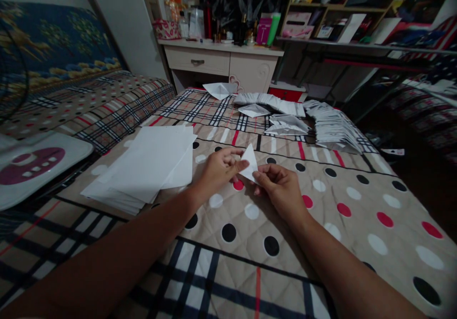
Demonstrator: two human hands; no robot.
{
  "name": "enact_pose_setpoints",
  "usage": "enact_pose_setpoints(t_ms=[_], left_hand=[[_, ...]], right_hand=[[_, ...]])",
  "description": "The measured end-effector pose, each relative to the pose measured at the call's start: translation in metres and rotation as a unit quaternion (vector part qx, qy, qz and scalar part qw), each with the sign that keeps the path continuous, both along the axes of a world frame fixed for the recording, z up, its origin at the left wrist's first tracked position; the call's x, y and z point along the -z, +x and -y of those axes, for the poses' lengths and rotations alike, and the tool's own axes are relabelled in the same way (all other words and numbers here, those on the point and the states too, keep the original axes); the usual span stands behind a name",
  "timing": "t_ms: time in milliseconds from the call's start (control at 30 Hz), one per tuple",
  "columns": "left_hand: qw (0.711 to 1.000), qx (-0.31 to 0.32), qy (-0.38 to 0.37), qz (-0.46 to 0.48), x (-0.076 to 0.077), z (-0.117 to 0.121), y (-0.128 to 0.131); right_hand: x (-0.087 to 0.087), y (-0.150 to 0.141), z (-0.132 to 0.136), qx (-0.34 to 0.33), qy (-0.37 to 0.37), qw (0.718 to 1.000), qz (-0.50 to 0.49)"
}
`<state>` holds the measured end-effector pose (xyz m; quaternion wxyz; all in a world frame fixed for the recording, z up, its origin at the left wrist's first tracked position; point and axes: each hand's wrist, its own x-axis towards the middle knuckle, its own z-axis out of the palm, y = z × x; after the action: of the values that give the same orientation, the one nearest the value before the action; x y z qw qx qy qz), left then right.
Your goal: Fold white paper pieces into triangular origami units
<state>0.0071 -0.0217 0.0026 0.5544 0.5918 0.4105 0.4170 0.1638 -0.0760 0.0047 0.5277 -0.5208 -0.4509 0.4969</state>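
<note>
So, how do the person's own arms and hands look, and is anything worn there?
The left hand and right hand are ungloved, with no ring visible. The left forearm and right forearm are bare, and no watch or bracelet shows.

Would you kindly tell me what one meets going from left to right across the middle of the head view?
White panel, paper sheets, left hand, folded paper, right hand, folded-paper pile.
</note>
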Motion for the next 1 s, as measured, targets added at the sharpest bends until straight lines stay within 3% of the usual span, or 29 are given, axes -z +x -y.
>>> enact_pose_setpoints(t_ms=[133, 300, 533, 800, 1000], left_hand=[[0.997, 0.061, -0.051, -0.008, -0.0017, 0.0005, 0.0029], [0.995, 0.066, -0.074, 0.021, -0.0003, -0.0022, 0.0004], [0.999, 0.02, -0.027, 0.029, 0.0057, -0.0033, -0.0002], [0.996, 0.082, 0.015, -0.021, 0.002, -0.0003, 0.0021], [0.996, 0.082, 0.015, -0.02, 0.0007, -0.0003, 0.0024]], right_hand=[[-0.0035, 0.0034, -0.0009, 0.026, 0.011, 0.999, -0.019], [-0.0031, 0.0024, 0.0005, -0.018, 0.02, 0.999, -0.04], [-0.0015, -0.0011, 0.0023, -0.093, 0.054, 0.989, -0.098], [0.0003, 0.0024, 0.0026, -0.072, 0.057, 0.994, -0.064], [0.0041, 0.0039, 0.0025, -0.084, 0.051, 0.992, -0.076]])
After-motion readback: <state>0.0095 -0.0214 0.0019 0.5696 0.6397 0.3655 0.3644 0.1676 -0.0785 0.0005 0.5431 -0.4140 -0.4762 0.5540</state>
